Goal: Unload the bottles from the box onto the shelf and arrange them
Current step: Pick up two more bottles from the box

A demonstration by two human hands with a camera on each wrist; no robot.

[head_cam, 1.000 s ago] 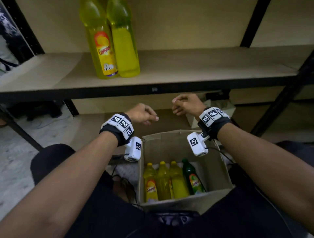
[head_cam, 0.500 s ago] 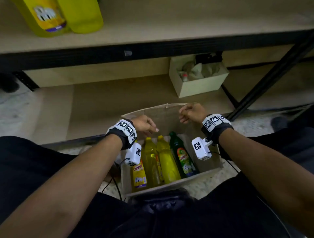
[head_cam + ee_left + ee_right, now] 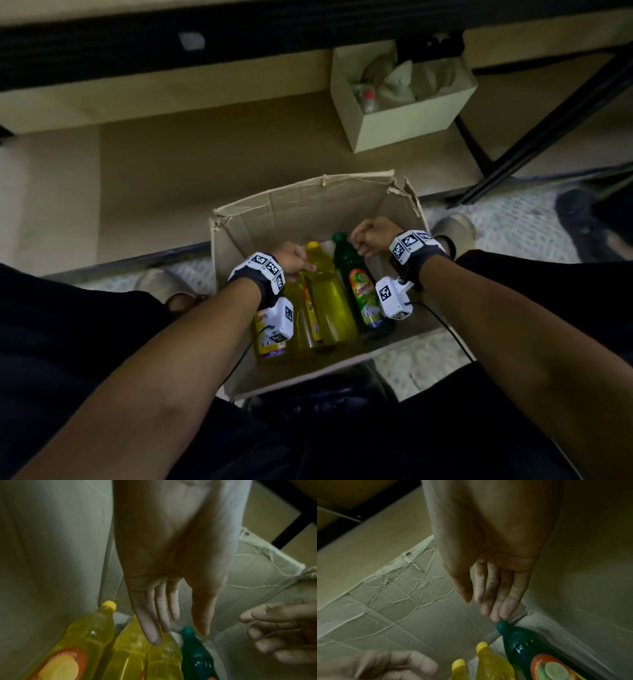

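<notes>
While the cardboard box (image 3: 308,202) is holding three yellow bottles (image 3: 334,308) and one green bottle (image 3: 356,284), perhaps labelled "Camyron", along its near wall, the left hand (image 3: 291,262) is reaching in with fingers extended over a yellow bottle; the right hand (image 3: 371,234), fingers straight, is touching the green cap.

Dim light throughout, no direct source in view. Head view: underexposed at lower half, dark clothing reads near black; top edge falls into deep shadow. Straight lines bow toward the edges from the wide lens. Mild softness overall, labels on the bottles (image 3: 329,301) only part legible. Small glints on the plastic. Both wrist views: murky, greenish cast, low contrast. Left hand (image 3: 173,582) and right hand (image 3: 491,566) loom large and soft-edged; corners smear. Cardboard box (image 3: 399,601) creases stay fairly sharp.
</notes>
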